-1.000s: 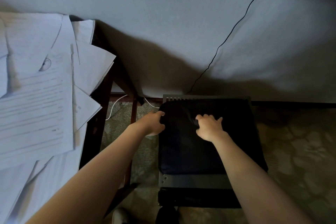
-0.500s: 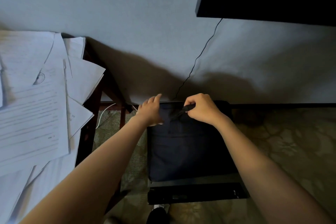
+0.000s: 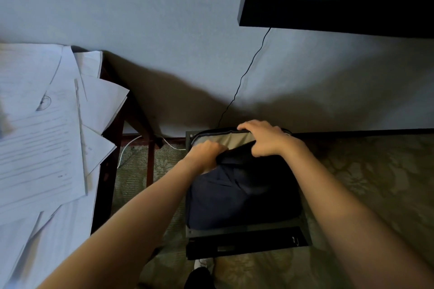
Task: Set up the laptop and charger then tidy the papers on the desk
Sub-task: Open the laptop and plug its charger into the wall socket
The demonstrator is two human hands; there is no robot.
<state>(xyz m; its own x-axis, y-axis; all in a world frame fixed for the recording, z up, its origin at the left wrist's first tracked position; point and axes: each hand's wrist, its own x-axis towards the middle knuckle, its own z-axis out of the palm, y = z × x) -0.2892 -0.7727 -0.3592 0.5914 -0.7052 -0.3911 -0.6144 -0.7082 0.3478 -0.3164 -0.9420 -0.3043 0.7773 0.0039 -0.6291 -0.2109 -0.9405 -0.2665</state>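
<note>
Bag [image 3: 244, 197] sits gripped by left hand [image 3: 206, 155] and right hand [image 3: 265, 139].

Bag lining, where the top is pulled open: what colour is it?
Light beige lining, inside the dark navy bag. Shows best in the head view.

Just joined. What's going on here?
A person holds a dark bag open on a low stand beside the desk. The left hand grips its front flap, the right hand holds the rear edge; pale lining shows between. What's inside is hidden. Papers lie scattered on the desk.
</note>
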